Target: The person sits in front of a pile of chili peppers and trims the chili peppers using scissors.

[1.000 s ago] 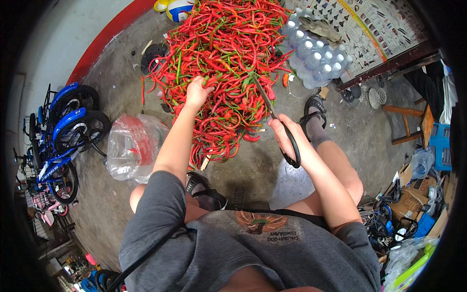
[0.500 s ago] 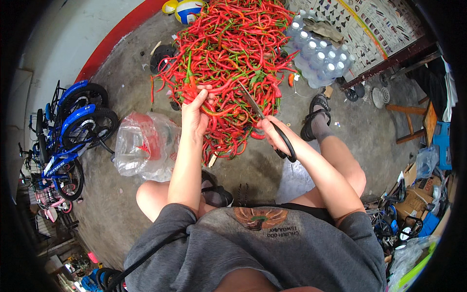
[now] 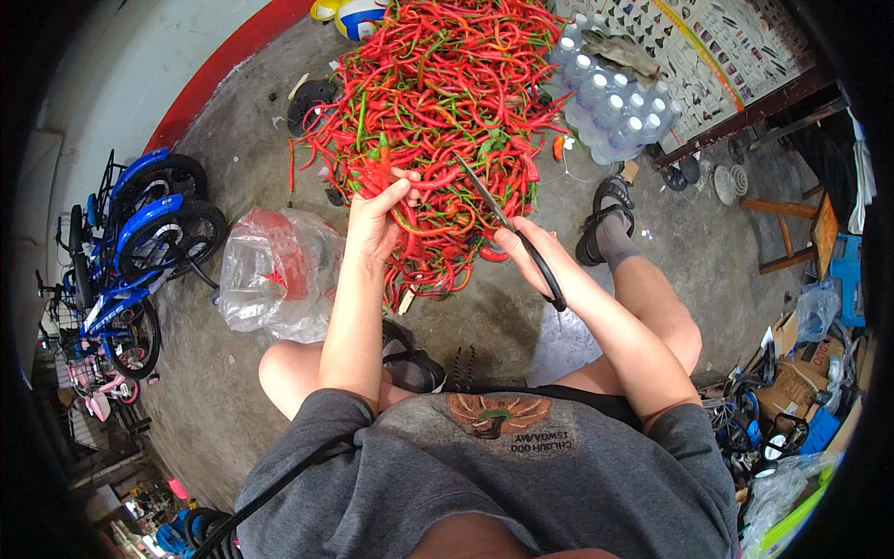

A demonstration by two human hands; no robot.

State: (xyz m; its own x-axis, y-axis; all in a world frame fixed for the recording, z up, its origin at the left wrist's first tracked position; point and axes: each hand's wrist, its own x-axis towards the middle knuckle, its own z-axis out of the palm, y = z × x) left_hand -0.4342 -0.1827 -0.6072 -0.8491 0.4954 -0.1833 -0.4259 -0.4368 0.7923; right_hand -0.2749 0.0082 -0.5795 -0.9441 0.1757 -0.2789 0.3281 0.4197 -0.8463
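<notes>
A big heap of red chili peppers [image 3: 447, 102] with green stems lies on the concrete floor in front of me. My left hand [image 3: 377, 219] pinches one red chili [image 3: 382, 163] by its end, held up over the near edge of the heap. My right hand [image 3: 521, 247] grips black-handled scissors [image 3: 507, 228], their blades pointing up and left toward the held chili. I sit low with both knees spread and sandals on my feet.
A clear plastic bag [image 3: 275, 270] with a red basket inside lies left of my knee. Blue children's bicycles [image 3: 140, 242] stand at the left. A shrink-wrapped pack of water bottles [image 3: 605, 102] sits right of the heap. A wooden stool [image 3: 801, 233] and clutter fill the right side.
My left hand has lifted out of the heap with a chili between its fingers. The scissors in my right hand have swung up toward it.
</notes>
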